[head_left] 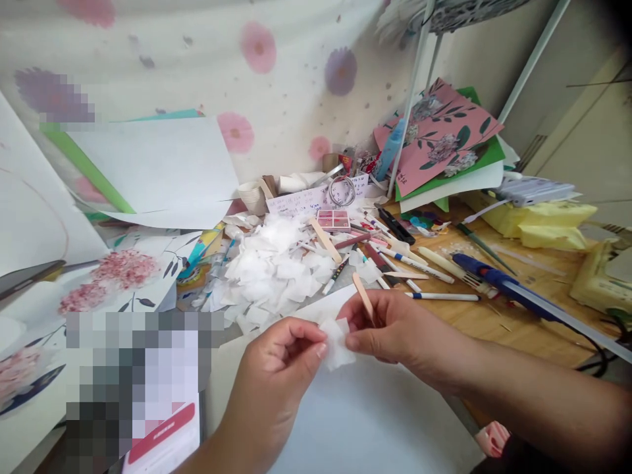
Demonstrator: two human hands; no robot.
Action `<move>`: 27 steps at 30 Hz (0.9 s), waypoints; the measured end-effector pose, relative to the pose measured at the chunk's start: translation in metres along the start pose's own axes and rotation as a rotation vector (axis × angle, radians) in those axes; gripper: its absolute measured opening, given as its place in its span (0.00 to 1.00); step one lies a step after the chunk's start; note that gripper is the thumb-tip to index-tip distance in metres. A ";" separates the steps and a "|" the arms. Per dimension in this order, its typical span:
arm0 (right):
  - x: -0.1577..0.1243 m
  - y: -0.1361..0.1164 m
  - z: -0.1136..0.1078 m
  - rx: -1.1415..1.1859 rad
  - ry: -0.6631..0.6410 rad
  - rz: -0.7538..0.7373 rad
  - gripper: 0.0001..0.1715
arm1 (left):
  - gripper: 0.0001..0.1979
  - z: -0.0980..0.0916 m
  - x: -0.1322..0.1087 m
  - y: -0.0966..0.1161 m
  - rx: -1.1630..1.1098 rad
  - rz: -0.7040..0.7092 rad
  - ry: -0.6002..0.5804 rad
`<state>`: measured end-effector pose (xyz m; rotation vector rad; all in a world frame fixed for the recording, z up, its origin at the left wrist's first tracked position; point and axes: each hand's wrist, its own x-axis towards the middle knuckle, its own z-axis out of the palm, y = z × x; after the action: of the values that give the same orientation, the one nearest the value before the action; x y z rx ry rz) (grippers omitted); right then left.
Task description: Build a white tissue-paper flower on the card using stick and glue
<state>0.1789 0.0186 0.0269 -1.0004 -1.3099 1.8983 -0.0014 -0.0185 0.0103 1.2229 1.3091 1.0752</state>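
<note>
My left hand (276, 362) and my right hand (390, 329) meet low in the middle and both pinch one small white tissue square (336, 345) by its opposite edges. My right hand also grips a thin wooden stick (363, 296) that points up and away. Just behind them lies a heap of white tissue pieces (276, 270). Under the hands rests a white paper sheet (365, 421).
Pens and markers (415, 263), another wooden stick (324, 240), a small pink palette (334, 220) and a blue glue gun (498, 282) crowd the wooden table (523, 322). Floral papers (439, 135) lean at the back right, flower-printed sheets (118, 276) lie left, yellow cloths (548, 227) right.
</note>
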 end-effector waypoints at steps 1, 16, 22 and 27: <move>-0.003 0.000 0.000 -0.003 0.008 0.008 0.13 | 0.04 0.001 0.000 0.002 0.016 -0.009 -0.008; -0.017 0.009 -0.015 -0.489 0.095 0.098 0.06 | 0.05 -0.004 0.004 0.003 0.452 0.034 -0.215; -0.019 0.016 -0.023 -0.490 0.078 0.134 0.06 | 0.06 -0.011 0.007 0.007 0.606 0.035 -0.267; -0.022 0.020 -0.007 -0.484 -0.007 0.137 0.11 | 0.05 -0.003 -0.001 0.000 0.385 0.020 -0.317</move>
<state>0.1950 -0.0022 0.0119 -1.3482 -1.7945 1.7144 -0.0046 -0.0194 0.0112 1.6204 1.2884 0.6207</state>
